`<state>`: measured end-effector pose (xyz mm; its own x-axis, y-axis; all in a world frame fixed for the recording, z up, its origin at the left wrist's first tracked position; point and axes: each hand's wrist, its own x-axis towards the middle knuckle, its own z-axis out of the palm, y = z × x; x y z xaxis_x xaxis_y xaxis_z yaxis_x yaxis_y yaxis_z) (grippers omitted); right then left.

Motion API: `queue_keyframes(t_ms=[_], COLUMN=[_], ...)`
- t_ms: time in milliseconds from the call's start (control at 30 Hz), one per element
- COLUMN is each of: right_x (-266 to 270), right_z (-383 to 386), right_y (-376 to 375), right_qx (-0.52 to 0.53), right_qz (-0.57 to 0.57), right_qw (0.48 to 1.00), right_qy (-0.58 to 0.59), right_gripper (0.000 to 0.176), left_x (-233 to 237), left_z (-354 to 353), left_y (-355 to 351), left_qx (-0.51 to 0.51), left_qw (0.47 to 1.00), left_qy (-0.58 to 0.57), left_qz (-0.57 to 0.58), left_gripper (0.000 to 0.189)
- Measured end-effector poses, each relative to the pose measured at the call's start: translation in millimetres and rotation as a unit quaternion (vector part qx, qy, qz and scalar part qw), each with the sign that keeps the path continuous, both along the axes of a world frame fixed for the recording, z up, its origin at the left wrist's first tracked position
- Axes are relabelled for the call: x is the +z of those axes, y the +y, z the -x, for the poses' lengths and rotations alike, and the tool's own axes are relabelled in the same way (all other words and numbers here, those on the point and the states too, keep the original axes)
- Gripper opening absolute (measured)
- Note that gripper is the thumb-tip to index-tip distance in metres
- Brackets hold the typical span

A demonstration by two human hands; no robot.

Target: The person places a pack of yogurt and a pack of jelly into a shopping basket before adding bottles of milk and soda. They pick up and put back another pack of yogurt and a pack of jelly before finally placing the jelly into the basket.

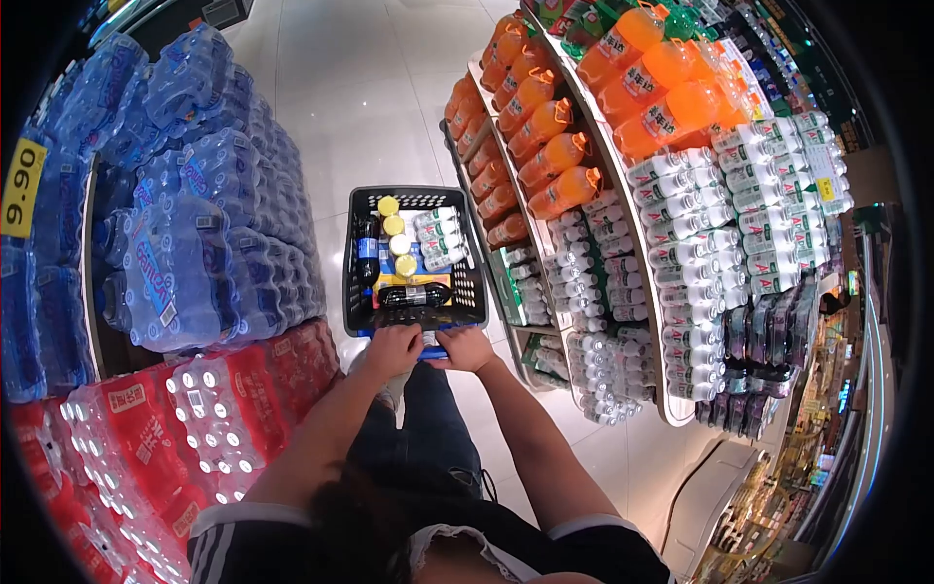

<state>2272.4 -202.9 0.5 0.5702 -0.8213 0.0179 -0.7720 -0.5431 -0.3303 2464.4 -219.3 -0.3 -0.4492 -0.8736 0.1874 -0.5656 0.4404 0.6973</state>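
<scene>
Both hands are wrapped round the blue handle at the near end of a dark shopping basket cart. My left hand is closed on its left part, my right hand on its right part. Inside the cart, several yellow- and white-capped containers stand in the middle. A pack of white bottles lies at the right. One dark bottle is along the left wall, and another dark bottle lies across the near end.
Stacked blue bottle packs and red-wrapped packs line the left side. At the right, shelves hold orange drink bottles and white bottle packs. A tiled aisle floor runs between them beyond the cart.
</scene>
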Motion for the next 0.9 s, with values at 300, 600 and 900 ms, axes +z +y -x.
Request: queue_keyframes(t_ms=[300, 600, 900], right_x=[3.6, -0.7, 9.6], right_z=[2.5, 8.6, 14.8], right_y=[-61.9, -119.9, -168.3], right_qx=[-0.006, -0.003, 0.025], right_qz=[0.053, 0.109, 0.045], right_qw=[0.998, 0.993, 0.998], right_qy=[-0.023, -0.035, -0.038], right_gripper=[0.047, 0.048, 0.044], left_x=[7.1, 11.5, 13.7], left_z=[4.1, 10.4, 12.9], left_y=[-61.6, -121.6, -166.9], left_qx=[0.027, 0.036, 0.042], left_qw=[0.999, 0.998, 0.998], left_qy=[-0.024, -0.048, -0.038], left_qz=[-0.006, -0.014, -0.034], left_gripper=[0.007, 0.007, 0.006])
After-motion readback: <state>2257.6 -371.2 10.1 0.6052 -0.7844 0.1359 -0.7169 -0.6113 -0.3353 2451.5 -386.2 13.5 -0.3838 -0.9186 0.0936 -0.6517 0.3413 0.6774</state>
